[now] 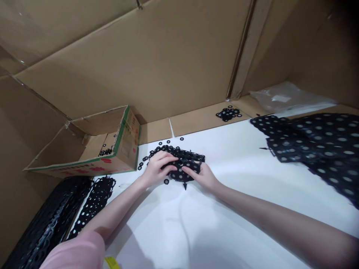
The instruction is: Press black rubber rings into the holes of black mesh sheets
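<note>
A small black perforated sheet [185,172] with round holes and a dark pointed tab at its lower edge is between my two hands, over the white tabletop. My right hand [206,177] grips its right side, thumb on top and the other fingers mostly hidden behind. At the left part of the sheet, my left hand [158,168] is closed, with thumb and fingertips around its dark material. Many small black rings [161,149] lie in a heap just behind my left hand. A single ring [166,181] lies in front of it.
An open cardboard box [131,140] with loose black rings inside stands at the left. Larger black perforated sheets [322,142] lie stacked at the right. A ring pile [227,113] and a clear plastic bag [291,98] are at the back. Black strips [95,201] lie front left.
</note>
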